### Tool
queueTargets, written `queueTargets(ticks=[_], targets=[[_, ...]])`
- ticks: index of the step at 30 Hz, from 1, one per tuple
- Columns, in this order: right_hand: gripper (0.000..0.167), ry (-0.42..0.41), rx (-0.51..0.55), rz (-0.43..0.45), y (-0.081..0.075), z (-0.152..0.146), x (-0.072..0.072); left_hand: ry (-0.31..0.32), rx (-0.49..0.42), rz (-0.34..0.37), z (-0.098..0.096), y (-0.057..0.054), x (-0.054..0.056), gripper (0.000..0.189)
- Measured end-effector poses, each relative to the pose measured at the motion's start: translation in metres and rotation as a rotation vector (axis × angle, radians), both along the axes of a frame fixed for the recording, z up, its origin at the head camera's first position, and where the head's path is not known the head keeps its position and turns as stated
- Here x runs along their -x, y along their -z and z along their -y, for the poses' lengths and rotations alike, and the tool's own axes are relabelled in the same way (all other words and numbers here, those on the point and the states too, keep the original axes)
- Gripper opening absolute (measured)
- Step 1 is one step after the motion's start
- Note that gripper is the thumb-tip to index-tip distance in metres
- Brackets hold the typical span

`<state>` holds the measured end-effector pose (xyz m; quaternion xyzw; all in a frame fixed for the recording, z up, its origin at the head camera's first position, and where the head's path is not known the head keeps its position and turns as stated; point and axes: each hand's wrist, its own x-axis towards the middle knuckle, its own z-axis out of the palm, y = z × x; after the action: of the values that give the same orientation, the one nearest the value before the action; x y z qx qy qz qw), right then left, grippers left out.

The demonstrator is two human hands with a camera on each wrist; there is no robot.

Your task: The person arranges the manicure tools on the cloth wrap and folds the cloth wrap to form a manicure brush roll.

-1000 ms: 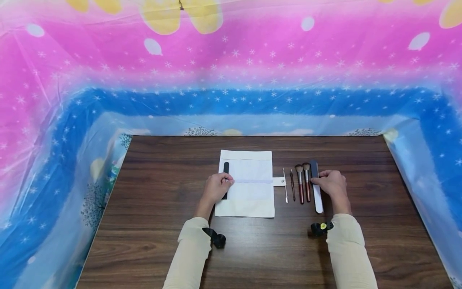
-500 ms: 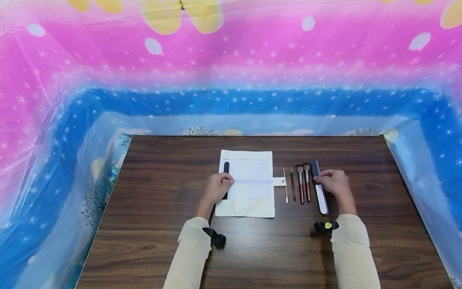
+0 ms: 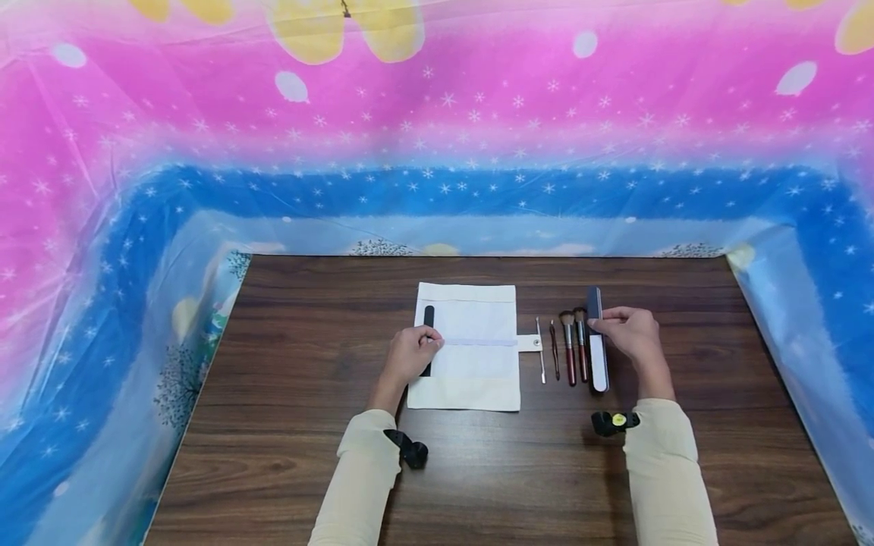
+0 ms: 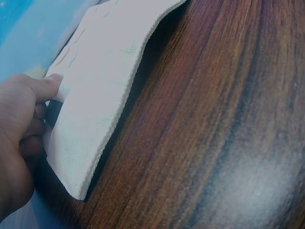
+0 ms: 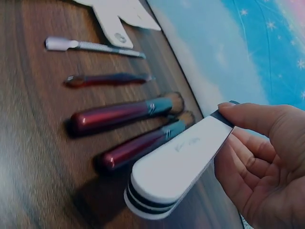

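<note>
An unrolled white cloth pouch (image 3: 478,364) lies on the table with a slim black strip (image 3: 428,315), like a nail file, along its left side. My left hand (image 3: 412,350) pinches the pouch's left edge; the thumb (image 4: 47,87) lies on top of the cloth, fingers curled beneath. In my right hand (image 3: 635,334), a thick black-and-white nail buffer (image 3: 598,364) is pinched near its middle. The right wrist view shows the buffer (image 5: 176,160) tilted above the table, its white end toward the camera.
Left of the buffer, two makeup brushes (image 3: 568,356) with red handles lie side by side. Beyond them are a thin dark-red tool (image 3: 554,353) and a silver cuticle pusher (image 3: 542,364) beside the pouch's snap tab (image 3: 528,343). A patterned curtain (image 3: 437,189) surrounds the wooden table (image 3: 478,485).
The buffer first shifted right and away from the brushes, then rose and came back left in my right hand, turning more upright in the head view. My left hand stays put.
</note>
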<state>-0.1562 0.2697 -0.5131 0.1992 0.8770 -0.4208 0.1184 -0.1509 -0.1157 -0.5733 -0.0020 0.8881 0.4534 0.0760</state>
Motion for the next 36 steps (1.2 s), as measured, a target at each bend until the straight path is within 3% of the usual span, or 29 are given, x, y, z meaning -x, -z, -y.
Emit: queueTargets(ticks=[5,17,36], targets=[[0.049,0.006,0.071,0.005,-0.004,0.007,0.004,0.000,0.001,-0.010,0.000,0.000,0.000,0.010],[0.056,-0.100,0.261,-0.042,-0.003,0.030,0.026,-0.026,0.008,0.003,-0.002,-0.003,-0.001,0.011],[0.052,-0.092,0.377,-0.071,0.008,0.078,0.032,-0.035,-0.005,0.013,-0.003,-0.005,-0.002,0.010]])
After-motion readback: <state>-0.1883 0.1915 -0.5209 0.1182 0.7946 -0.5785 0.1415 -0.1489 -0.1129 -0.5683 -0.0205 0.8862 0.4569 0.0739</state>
